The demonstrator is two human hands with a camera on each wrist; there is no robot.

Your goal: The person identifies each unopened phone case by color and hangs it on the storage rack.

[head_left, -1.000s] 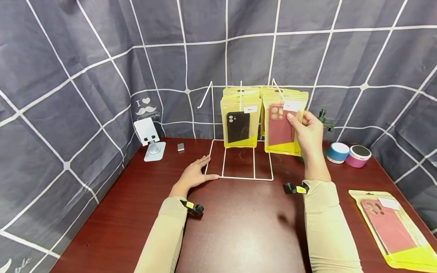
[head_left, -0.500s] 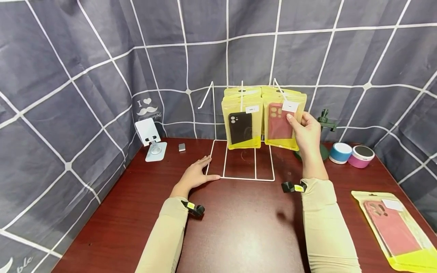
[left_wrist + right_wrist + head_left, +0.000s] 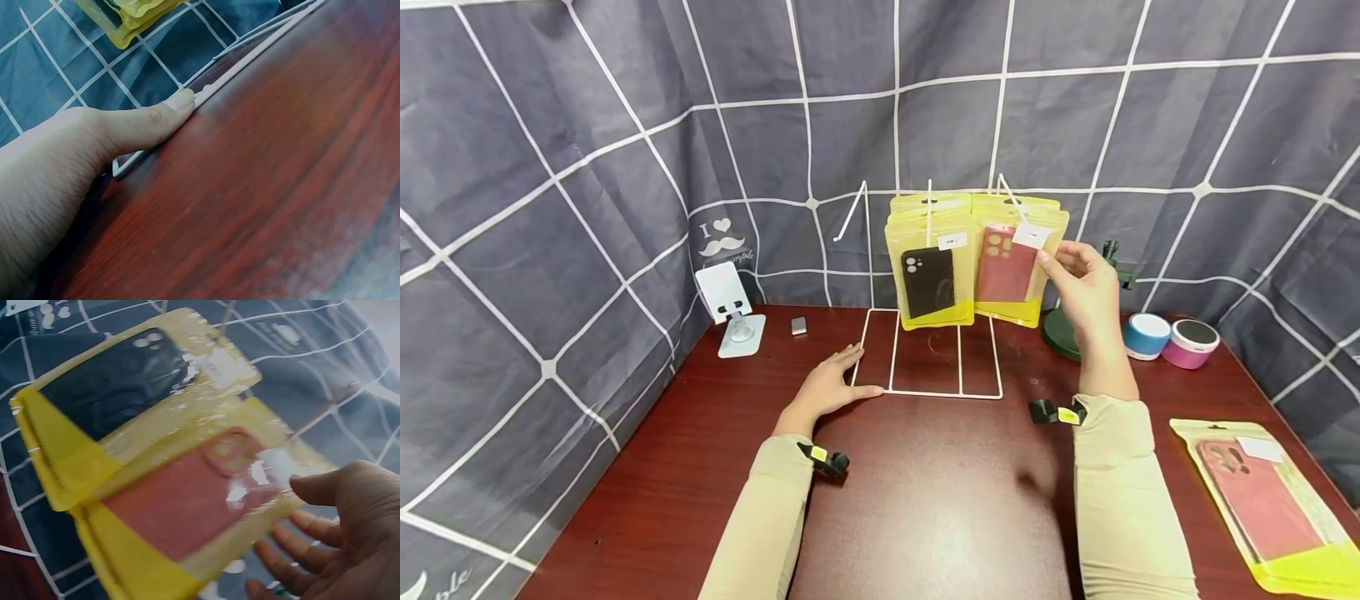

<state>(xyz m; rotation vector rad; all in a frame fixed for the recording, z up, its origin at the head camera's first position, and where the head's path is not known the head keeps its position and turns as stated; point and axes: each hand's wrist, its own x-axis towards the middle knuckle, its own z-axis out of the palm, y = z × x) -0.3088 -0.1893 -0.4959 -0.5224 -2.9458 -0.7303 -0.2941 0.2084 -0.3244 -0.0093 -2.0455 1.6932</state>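
My left hand (image 3: 826, 385) rests at the front left corner of a white wire rack (image 3: 943, 393), its thumb (image 3: 172, 109) on the front bar and its fingers along the left side. My right hand (image 3: 1086, 287) is at the right edge of a yellow packet with a red phone case (image 3: 1006, 265), which hangs on the rack's right hook. In the right wrist view the thumb lies at the packet's edge with the other fingers spread apart below it. Beside it, a packet with a black phone case (image 3: 928, 283) hangs on the middle hook. Further packets show behind both.
Another packet with a red phone case (image 3: 1258, 500) lies on the table at right. A blue speaker (image 3: 1146, 337), a pink speaker (image 3: 1191, 343) and a green stand (image 3: 1060, 333) are behind my right arm. A white phone stand (image 3: 730, 308) and a small grey block (image 3: 798, 326) stand back left.
The red case packet has swung left against the black one and tilted. My right hand has slid off to its edge, slightly to the right. The left hand has stayed put.
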